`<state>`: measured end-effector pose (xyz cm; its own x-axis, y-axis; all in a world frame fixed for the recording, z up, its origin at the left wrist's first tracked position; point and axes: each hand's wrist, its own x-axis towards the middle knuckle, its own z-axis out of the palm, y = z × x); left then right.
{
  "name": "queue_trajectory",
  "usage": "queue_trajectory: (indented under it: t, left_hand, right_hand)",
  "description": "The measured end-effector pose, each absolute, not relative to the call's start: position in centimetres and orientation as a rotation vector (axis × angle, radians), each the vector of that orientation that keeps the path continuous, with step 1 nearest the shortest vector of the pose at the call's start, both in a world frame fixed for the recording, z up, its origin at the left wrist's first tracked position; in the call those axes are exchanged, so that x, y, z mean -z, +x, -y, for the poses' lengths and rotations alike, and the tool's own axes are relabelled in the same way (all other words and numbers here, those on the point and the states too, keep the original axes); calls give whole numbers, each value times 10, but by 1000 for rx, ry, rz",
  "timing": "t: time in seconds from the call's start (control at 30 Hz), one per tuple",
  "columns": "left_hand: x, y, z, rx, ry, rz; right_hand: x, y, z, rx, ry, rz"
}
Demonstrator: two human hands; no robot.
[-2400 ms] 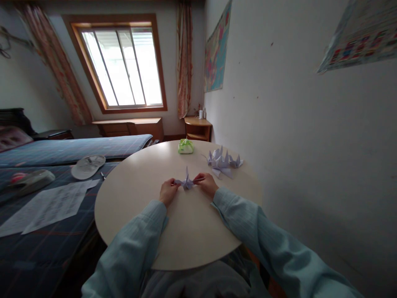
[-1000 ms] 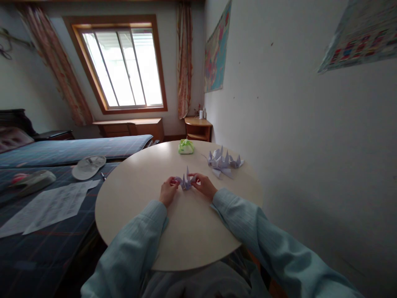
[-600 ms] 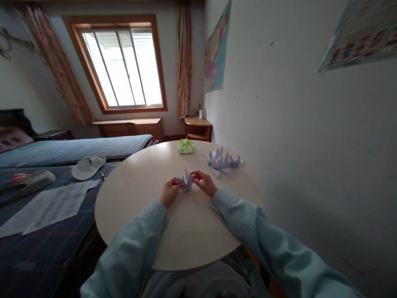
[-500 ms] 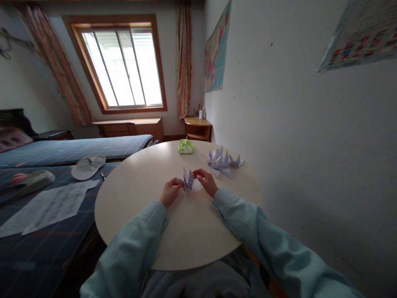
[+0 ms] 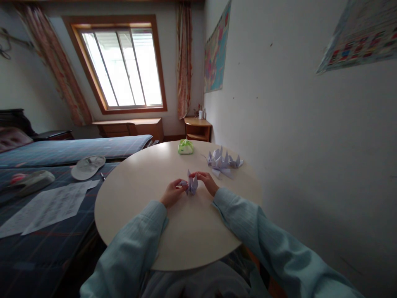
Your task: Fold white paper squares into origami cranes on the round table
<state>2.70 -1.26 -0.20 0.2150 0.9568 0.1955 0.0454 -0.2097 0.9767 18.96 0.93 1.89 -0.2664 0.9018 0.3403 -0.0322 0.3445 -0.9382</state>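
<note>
A pale lavender origami crane [image 5: 192, 186] is held up just above the round table, its pointed wings upright. My left hand [image 5: 172, 193] pinches the crane's left end between thumb and fingers. From the other side, my right hand [image 5: 207, 181] has its fingertips closed on the upper part of the crane by the wings; the exact grip is partly hidden. Farther back to the right lies a cluster of several similar folded paper cranes [image 5: 219, 158], touching or overlapping one another.
The round cream table [image 5: 133, 198] carries a green-and-white soft packet [image 5: 185, 147] at its far edge. To the left, a bed [image 5: 62, 256] holds printed sheets [image 5: 52, 205], a white cap [image 5: 88, 167] and a pen [image 5: 102, 176]. A white wall [image 5: 297, 165] borders the right side.
The crane has shifted slightly right and toward me, turning a little. My right fingers have moved from beside its wing onto it. My left hand keeps its pinch.
</note>
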Motion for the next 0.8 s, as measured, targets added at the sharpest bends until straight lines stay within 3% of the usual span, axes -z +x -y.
queue_trajectory:
  t: [0.53, 0.8]
  left_hand:
    - [-11, 24, 18, -1030, 1114, -737]
    - [-13, 24, 15, -1030, 971, -758]
  right_hand:
    - [-16, 187, -11, -1349, -714, 1324]
    - [-9, 189, -19, -910, -804, 1554]
